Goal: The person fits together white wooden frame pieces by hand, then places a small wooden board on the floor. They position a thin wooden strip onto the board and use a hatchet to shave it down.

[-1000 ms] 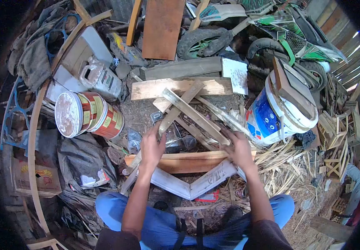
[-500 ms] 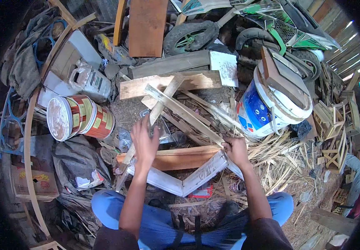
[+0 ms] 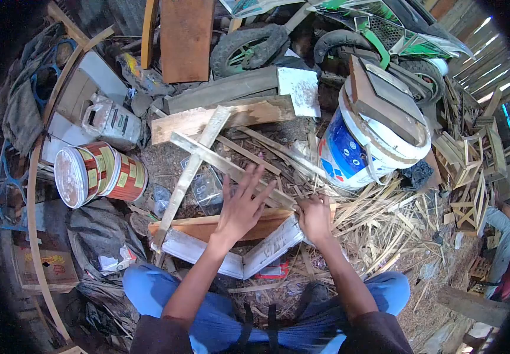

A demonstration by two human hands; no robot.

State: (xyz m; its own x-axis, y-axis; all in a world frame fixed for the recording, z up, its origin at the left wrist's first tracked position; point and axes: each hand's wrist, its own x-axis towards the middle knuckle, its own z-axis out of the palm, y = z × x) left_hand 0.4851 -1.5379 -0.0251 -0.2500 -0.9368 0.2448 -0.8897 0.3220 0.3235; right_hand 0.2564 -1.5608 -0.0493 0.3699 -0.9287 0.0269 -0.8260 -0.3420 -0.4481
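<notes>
My left hand (image 3: 238, 209) is open, its fingers spread over the middle of a long wooden strip (image 3: 205, 154) that runs diagonally. At that strip's lower right end, my right hand (image 3: 314, 219) is closed around it with the fingers curled. A second wooden strip (image 3: 184, 180) crosses under the first, its lower end resting by the left corner of the frame. Two whitish boards, a left one (image 3: 199, 251) and a right one (image 3: 274, 246), meet in a shallow V close to my knees. Behind them lies a reddish-brown plank (image 3: 193, 229), partly hidden by my left hand.
A blue-and-white bucket (image 3: 349, 144) with boards on top stands at the right. Paint tubs (image 3: 78, 177) lie at the left. Wood shavings (image 3: 385, 227) cover the floor at right, near another person's leg (image 3: 498, 245). A green motorcycle (image 3: 379, 50) is at the back.
My left hand has let go of the crossing strip and moved right, over the diagonal strip. My right hand stays at that strip's end. The whole view has shifted slightly.
</notes>
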